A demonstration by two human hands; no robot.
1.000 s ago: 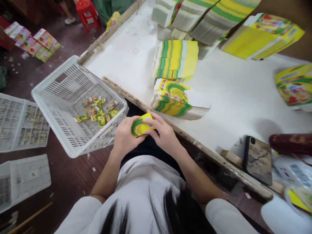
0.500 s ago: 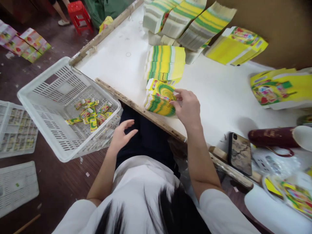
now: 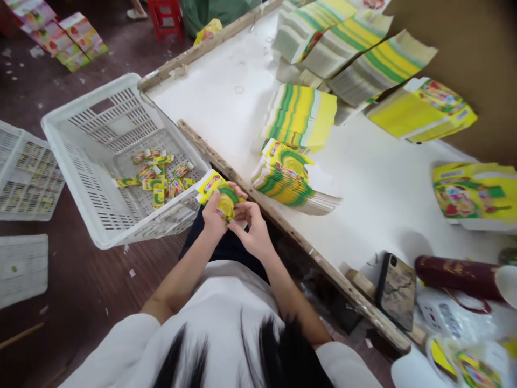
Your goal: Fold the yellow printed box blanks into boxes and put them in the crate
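Note:
Between my two hands, above my lap, is a small yellow and green printed carton (image 3: 226, 203). My left hand (image 3: 216, 216) grips its left side. The fingers of my right hand (image 3: 253, 229) are closed on its right end, partly hidden behind it. On the table, just beyond my hands, a fanned stack of the same flat cartons (image 3: 285, 175) leans over. Behind that lies another stack (image 3: 301, 116), striped yellow and green. At my left, a white plastic basket (image 3: 121, 237) holds several small folded cartons (image 3: 155, 183) on its bottom.
Tall carton stacks (image 3: 355, 64) stand at the back of the white table (image 3: 210, 91). Toward the right are a phone (image 3: 398, 291), a dark red mug (image 3: 456, 276) lying on its side and more printed cartons (image 3: 472, 194). A wooden strip (image 3: 283, 226) edges the table. A red stool (image 3: 165, 19) stands on the floor.
My right hand has come from the stack to my lap with one carton, and my left hand now grips it too. The view has shifted, and the fanned stack is spread out more.

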